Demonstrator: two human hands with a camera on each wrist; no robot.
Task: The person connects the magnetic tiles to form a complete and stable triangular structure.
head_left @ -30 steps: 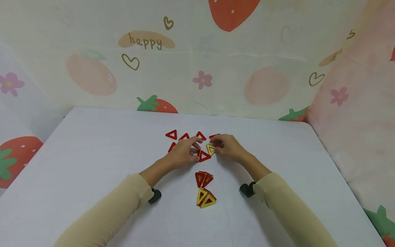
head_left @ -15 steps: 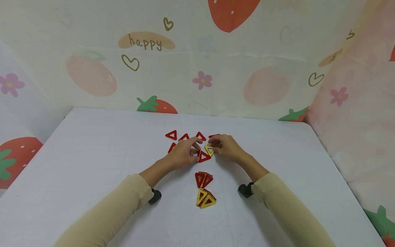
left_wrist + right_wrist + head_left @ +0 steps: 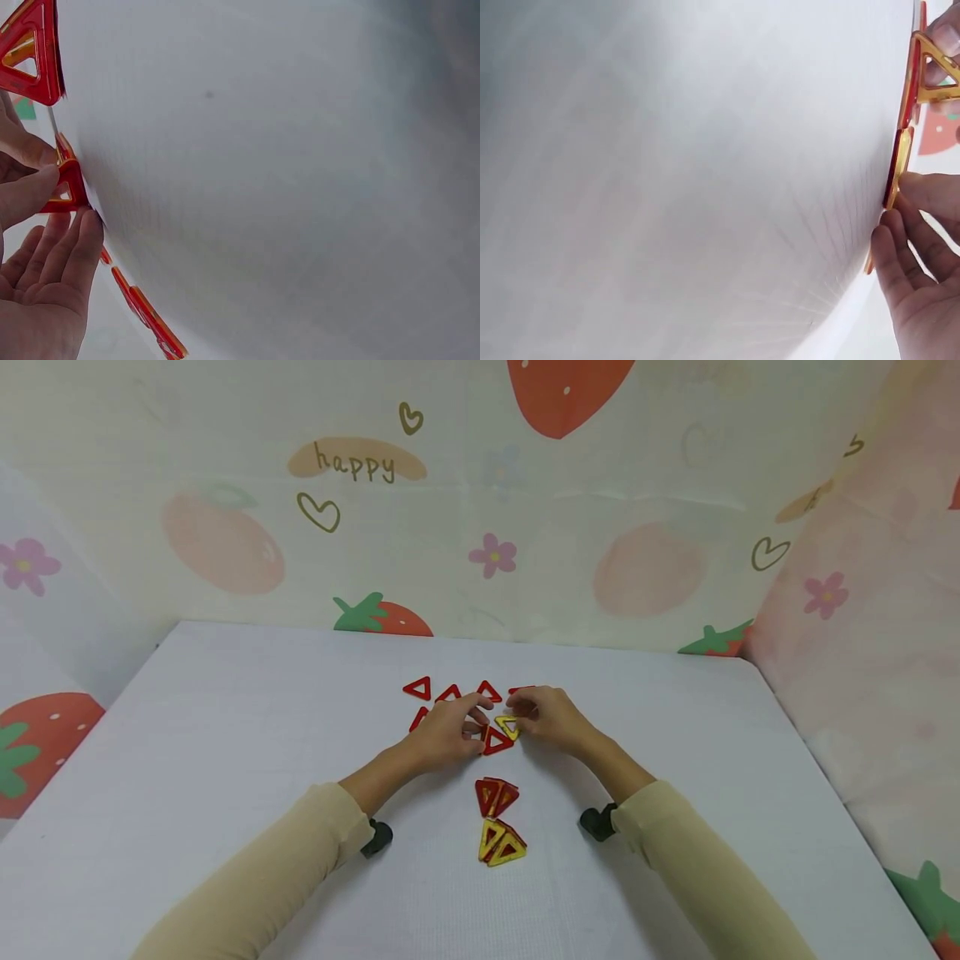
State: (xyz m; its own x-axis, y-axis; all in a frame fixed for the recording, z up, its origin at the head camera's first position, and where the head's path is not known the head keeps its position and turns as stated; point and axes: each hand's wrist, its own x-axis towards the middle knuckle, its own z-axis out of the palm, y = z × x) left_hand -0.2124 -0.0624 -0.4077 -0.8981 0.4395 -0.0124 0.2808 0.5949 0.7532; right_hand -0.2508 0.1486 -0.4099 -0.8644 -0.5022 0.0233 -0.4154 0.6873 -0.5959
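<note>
My left hand grips an upright triangular magnetic tile by its side; its frame looks red in the left wrist view. Against its foot lies a flat red triangle tile. Across from it, my right hand pinches a yellow triangle tile between thumb and fingers, low at the table. That yellow tile sits right beside the flat red one. In the right wrist view the right thumb presses on a yellow tile's edge. My left fingers partly hide the upright tile in the head view.
Nearer to me stand two small pyramids built from tiles, one red, one yellow and red. Several loose red triangle tiles lie behind the hands, some partly covered by them. The white table meets a printed curtain at the back.
The yellow tile has shifted left and slightly towards me, up close to the flat red tile, with my right hand moving a little left. The left hand stays in place.
</note>
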